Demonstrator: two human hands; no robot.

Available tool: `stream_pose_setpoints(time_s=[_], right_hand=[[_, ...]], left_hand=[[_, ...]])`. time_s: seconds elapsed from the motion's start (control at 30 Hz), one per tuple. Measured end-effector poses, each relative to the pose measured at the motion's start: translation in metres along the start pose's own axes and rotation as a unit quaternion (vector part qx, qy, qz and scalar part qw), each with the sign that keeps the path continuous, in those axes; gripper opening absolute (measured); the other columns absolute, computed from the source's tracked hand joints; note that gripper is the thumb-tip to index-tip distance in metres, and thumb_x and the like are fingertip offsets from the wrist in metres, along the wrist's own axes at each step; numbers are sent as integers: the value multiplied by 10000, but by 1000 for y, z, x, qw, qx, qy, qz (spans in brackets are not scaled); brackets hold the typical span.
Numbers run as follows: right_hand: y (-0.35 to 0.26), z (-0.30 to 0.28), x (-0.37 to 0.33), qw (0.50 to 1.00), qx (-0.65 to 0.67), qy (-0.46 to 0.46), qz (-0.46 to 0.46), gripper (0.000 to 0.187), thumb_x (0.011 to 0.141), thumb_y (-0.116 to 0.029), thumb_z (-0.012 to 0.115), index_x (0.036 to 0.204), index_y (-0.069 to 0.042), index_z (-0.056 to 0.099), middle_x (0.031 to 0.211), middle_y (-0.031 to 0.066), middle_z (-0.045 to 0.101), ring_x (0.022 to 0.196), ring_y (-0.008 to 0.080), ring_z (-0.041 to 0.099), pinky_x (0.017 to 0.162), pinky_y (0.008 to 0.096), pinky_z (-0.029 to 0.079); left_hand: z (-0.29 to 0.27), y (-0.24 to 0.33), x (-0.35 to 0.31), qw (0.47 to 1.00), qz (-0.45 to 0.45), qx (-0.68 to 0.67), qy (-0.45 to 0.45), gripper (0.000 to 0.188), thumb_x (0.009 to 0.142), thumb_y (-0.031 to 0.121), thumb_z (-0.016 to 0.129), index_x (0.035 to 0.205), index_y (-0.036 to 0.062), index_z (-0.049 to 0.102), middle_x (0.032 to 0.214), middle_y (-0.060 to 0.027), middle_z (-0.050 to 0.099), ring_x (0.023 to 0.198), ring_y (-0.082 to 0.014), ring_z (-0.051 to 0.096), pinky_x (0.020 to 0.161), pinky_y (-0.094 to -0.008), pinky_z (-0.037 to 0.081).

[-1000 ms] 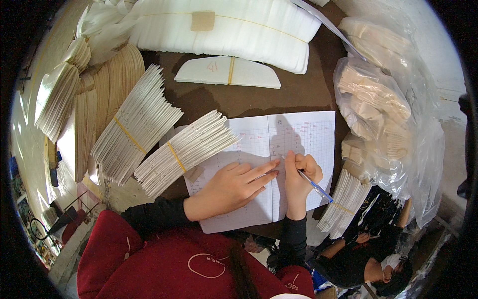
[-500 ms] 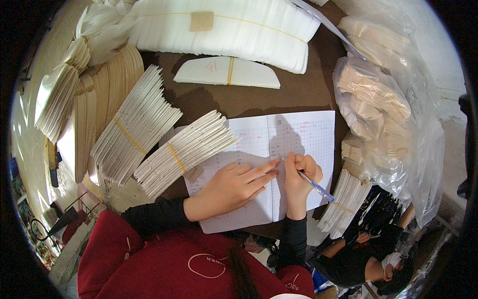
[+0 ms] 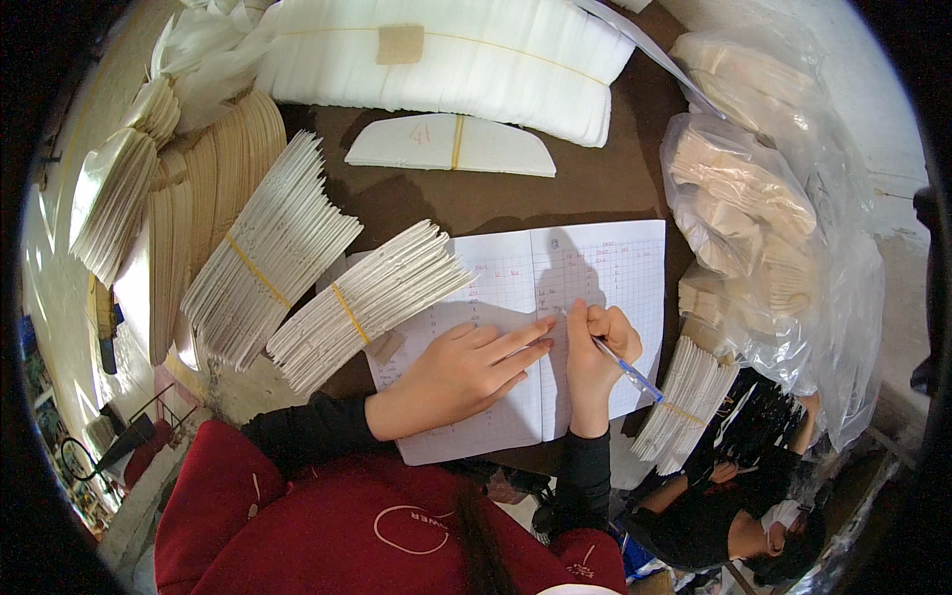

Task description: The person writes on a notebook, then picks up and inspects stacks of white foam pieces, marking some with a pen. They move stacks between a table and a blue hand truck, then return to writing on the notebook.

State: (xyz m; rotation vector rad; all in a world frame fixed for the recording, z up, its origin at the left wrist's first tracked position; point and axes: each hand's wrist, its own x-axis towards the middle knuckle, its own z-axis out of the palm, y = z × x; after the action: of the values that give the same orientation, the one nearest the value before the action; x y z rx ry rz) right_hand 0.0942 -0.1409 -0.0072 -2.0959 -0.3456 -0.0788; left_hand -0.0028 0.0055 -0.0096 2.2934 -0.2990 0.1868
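An open notebook [image 3: 605, 258] with squared pages and handwritten columns lies before me on the brown table. My left hand [image 3: 466, 372] rests across its left page, fingers stretched toward the centre fold and holding nothing. In my right hand [image 3: 598, 362] is a blue-and-white pen [image 3: 640, 380], its upper end pointing down and to the right. That hand sits on the right page, and its curled fingers mostly hide the writing tip. Close to my left hand, a banded bundle of white sheets [image 3: 362, 307] overlaps the notebook's left edge.
More banded white sheets [image 3: 273, 253] and tan stacks [image 3: 213, 178] stand at left. A flat white bundle [image 3: 451, 145] lies beyond the notebook, before a long white stack [image 3: 446, 59]. Plastic bags [image 3: 739, 188] line the right, above another bundle [image 3: 684, 407]. A person [image 3: 729, 526] sits lower right.
Both my hands stay nearly in place, with the pen still on the right page. At lower right, the other person's arm and head have shifted slightly.
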Motion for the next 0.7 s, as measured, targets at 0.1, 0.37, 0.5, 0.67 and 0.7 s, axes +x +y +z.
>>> stream_pose_setpoints(time_s=[0.1, 0.37, 0.5, 0.67, 0.7], right_hand=[[2, 0, -1, 1000, 4, 1, 16, 497, 802, 94, 664, 584, -101, 262, 495, -47, 333, 504, 17, 255, 453, 226, 202], [2, 0, -1, 1000, 0, -6, -8, 482, 812, 97, 655, 591, -105, 276, 499, -46, 351, 500, 17, 258, 452, 227, 202], [4, 1, -1, 999, 38, 11, 38, 475, 812, 88, 662, 595, -105, 286, 506, -42, 373, 501, 19, 266, 456, 226, 213], [5, 2, -2, 999, 29, 16, 24, 454, 810, 88, 660, 606, -102, 302, 516, -39, 380, 516, 19, 285, 462, 228, 226], [10, 2, -3, 998, 49, 32, 37, 451, 809, 89, 660, 608, -101, 304, 518, -40, 376, 519, 19, 286, 463, 230, 227]], left_hand=[[-1, 0, 0, 1000, -1, 2, -4, 410, 775, 128, 681, 1174, 53, 625, 1377, -30, 531, 682, -173, 537, 670, -303, 479], [-1, 1, 0, 1000, -2, 1, -8, 411, 780, 130, 678, 1180, 55, 619, 1383, -26, 526, 685, -177, 538, 674, -307, 476], [-1, 0, 1, 1000, -3, 1, -10, 412, 784, 132, 675, 1185, 58, 618, 1385, -25, 525, 681, -177, 534, 668, -305, 472], [-2, 1, 0, 1000, 1, 3, -3, 415, 784, 131, 677, 1188, 58, 616, 1382, -27, 527, 678, -173, 530, 662, -305, 469], [-2, 1, 0, 1000, 3, 1, -3, 417, 784, 129, 678, 1189, 56, 615, 1381, -28, 526, 678, -174, 529, 661, -307, 468]])
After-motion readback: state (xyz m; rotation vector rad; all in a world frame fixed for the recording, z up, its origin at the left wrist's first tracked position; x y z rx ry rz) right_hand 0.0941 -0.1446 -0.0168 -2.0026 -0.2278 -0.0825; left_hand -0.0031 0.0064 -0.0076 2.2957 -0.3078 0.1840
